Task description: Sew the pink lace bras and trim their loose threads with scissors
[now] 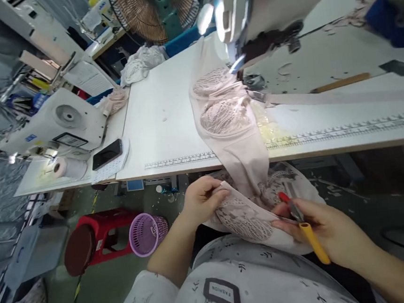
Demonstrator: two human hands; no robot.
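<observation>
Lace fabric (245, 219) spans from left hand (202, 201) to right hand (326, 228).

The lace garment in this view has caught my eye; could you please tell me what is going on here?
A person's left grip pinches the edge of the lace garment; the right grip holds it too, along with a yellow-handled tool. More pink lace lies on the table, beside the nearer sewing machine.

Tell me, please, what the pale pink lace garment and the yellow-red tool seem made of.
Pale pink lace garment: soft, matte fabric, fibre unclear; it folds and shows openwork.
Yellow-red tool: coloured ends probably smooth plastic, evenly tinted; grey middle perhaps metal, slightly shiny.
</observation>
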